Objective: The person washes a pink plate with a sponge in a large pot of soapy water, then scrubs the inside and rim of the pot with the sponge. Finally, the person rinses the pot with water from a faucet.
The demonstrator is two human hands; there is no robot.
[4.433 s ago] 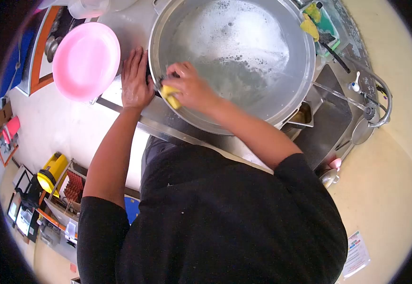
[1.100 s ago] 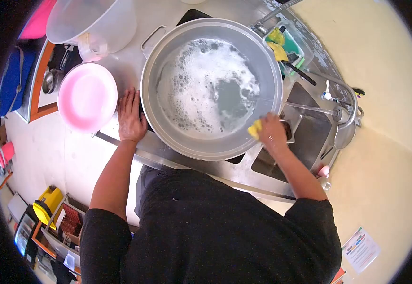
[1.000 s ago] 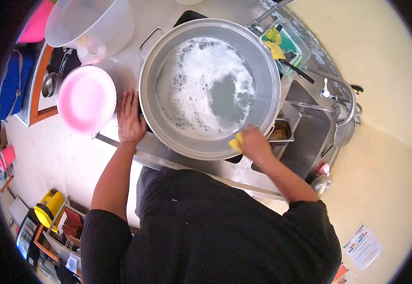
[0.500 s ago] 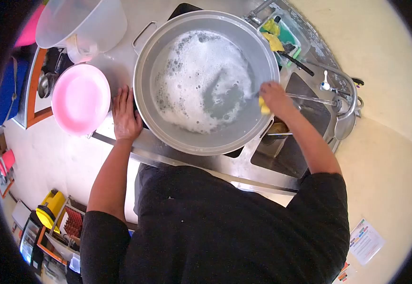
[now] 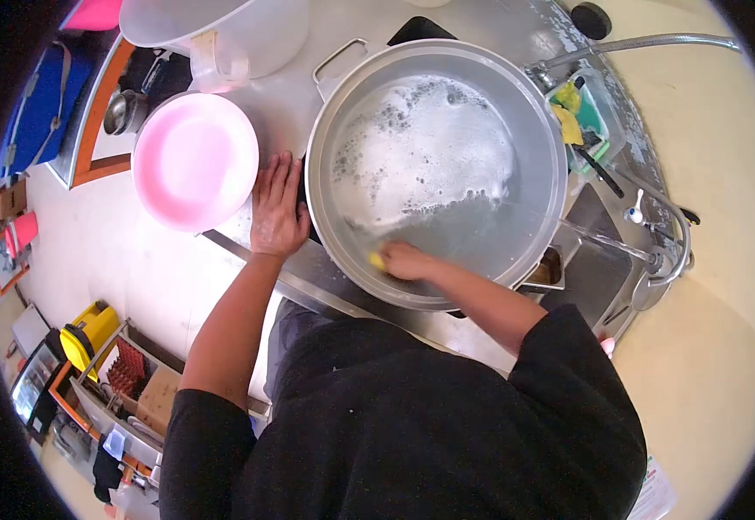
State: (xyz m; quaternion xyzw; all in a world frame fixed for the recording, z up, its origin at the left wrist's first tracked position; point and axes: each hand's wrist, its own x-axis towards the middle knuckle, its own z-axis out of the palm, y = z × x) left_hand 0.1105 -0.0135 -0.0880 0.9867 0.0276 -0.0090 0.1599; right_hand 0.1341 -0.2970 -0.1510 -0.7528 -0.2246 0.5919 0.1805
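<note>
A large metal pot (image 5: 334, 165) holds water topped with white suds (image 5: 421, 147). My right hand (image 5: 408, 260) is inside it near the front wall, closed around a yellow sponge (image 5: 377, 260) that shows only in part. Flat on the steel counter (image 5: 286, 104), just left of the pot, rests my left hand (image 5: 278, 208) with its fingers stretched out. Its fingertips lie between the pot's rim and a pink basin (image 5: 195, 160).
Behind the basin stands a translucent plastic tub (image 5: 247, 43). At right, water runs from a faucet (image 5: 655, 260) toward the sink (image 5: 598, 251). A clear container (image 5: 594, 121) with yellow and green scrubbers sits behind the pot's right side. A metal pan (image 5: 546, 270) is in the sink.
My right hand has moved with the sponge from the pot's right rim to its front inner wall. The suds have shifted toward the back. The view has shifted; my left hand stays flat.
</note>
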